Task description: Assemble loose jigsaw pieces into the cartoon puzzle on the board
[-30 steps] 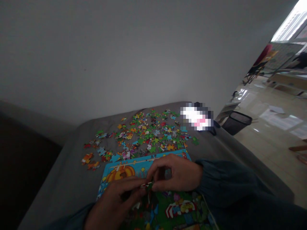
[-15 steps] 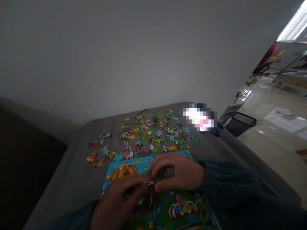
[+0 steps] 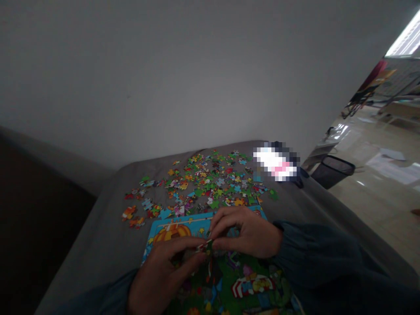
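Both hands meet above a colourful puzzle board (image 3: 193, 217) with a blue border and a pumpkin picture. Between the thumb and forefinger of my left hand (image 3: 164, 267) is a small jigsaw piece (image 3: 201, 248) with red and white on it. My right hand (image 3: 247, 234) comes in from the other side, its fingers curled and its fingertips pinched at a greenish jigsaw piece (image 3: 209, 246). The two pieces appear to touch; whether they interlock I cannot tell. My hands cover the middle of the board.
Many loose jigsaw pieces (image 3: 213, 181) lie spread beyond the board on a grey cloth-covered table (image 3: 105, 227). At the back right sits a pixelated item (image 3: 277, 162). A pale wall (image 3: 197, 87) rises behind the table. A dark mesh basket-like object (image 3: 334, 170) stands past the right edge.
My fingertips have drawn closer together, bringing the pieces against each other. My right thumb has risen slightly. The whole view has shifted a little.
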`<state>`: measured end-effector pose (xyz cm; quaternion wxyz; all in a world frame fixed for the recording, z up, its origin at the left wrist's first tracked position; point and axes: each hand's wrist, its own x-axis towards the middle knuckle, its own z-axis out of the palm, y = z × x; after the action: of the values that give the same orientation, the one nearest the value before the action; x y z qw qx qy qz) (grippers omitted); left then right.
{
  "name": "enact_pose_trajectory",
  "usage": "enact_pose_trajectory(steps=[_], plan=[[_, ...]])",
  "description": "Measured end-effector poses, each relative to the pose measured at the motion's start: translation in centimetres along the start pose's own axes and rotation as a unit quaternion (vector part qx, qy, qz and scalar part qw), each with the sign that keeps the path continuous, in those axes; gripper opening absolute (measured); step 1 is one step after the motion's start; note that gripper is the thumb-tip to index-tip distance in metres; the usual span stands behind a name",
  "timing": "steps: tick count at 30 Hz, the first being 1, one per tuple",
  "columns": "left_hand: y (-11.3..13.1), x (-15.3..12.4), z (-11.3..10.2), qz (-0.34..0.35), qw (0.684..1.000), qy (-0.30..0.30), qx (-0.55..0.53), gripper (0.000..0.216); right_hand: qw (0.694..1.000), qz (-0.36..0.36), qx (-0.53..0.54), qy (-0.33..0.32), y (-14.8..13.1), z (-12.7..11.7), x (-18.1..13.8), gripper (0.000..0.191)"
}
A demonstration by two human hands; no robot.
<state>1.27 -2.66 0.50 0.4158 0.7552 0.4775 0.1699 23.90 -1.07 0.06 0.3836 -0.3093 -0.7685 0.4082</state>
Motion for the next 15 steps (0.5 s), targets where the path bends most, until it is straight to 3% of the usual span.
enact_pose_trajectory(steps=[8,12,15], plan=[[0.3,0.1,0.0,-0.042,0.999,-0.029,-0.001,0.032,1.000,-0.003,-0.007,0.018,-0.1,0.3,-0.2,0.008],[0.8,0.1,-0.1,-0.083,0.993,-0.079,-0.026,0.036,1.000,-0.004,-0.019,0.016,-0.2,0.4,-0.3,0.008],[1.0,0.1,-0.2,-0.077,0.990,-0.113,-0.041,0.032,1.000,0.004,-0.024,0.004,-0.2,0.4,-0.3,0.009]])
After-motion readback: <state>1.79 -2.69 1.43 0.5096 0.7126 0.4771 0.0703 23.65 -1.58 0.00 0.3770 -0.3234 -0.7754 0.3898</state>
